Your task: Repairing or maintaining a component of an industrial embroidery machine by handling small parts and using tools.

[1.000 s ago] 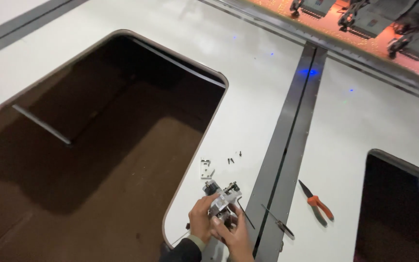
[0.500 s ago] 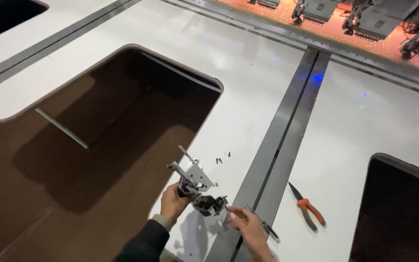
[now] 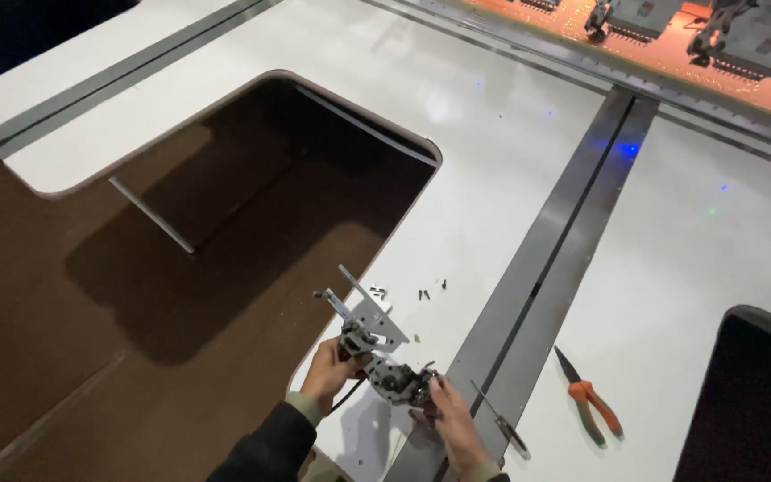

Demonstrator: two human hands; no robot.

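Near the desk's [image 3: 493, 205] near edge, the left hand [image 3: 330, 373] has its fingers closed round the left end of a small metal bracket assembly [image 3: 377, 344], while the right hand [image 3: 450, 419] grips its dark right end, fingers curled on it. Judging by this, both hands should keep it steady over the white top, clear of the 3 or so loose screws [image 3: 423, 293] just beyond and the orange-handled pliers [image 3: 591, 397] to the right.

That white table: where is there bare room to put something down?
The white table is bare between the big dark cutout and the grey strip, and right of the strip above the orange pliers. It is crowded by the small screws and both hands' metal part.
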